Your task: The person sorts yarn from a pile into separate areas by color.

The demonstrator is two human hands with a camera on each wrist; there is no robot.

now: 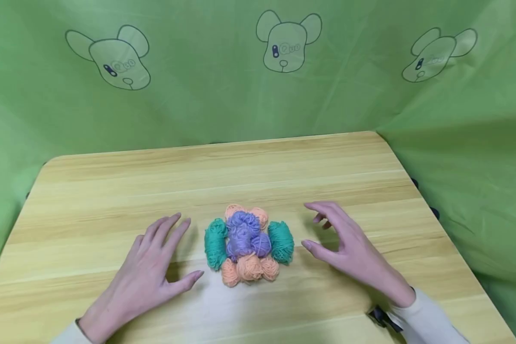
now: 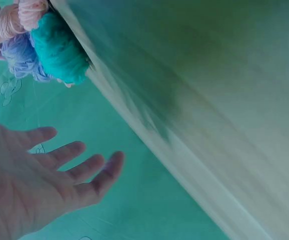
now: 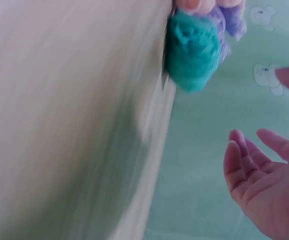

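A cluster of small yarn balls sits on the table between my hands. Purple yarn balls [image 1: 242, 235] are piled in the middle. A green yarn ball [image 1: 216, 244] stands on their left, and another green yarn ball [image 1: 281, 242] on their right. Peach yarn balls [image 1: 250, 267] line the near side, and more peach yarn [image 1: 234, 210] shows behind the purple. My left hand [image 1: 151, 267] hovers left of the cluster, fingers spread, holding nothing. On the other side my right hand [image 1: 351, 246] is held apart from the yarn, fingers loosely bent and nothing in them.
The wooden table [image 1: 124, 181] has its far edge against a green curtain [image 1: 206, 95] printed with cartoon mouse heads. The curtain also hangs along both sides. A black clip-like piece [image 1: 382, 317] sits at the right sleeve.
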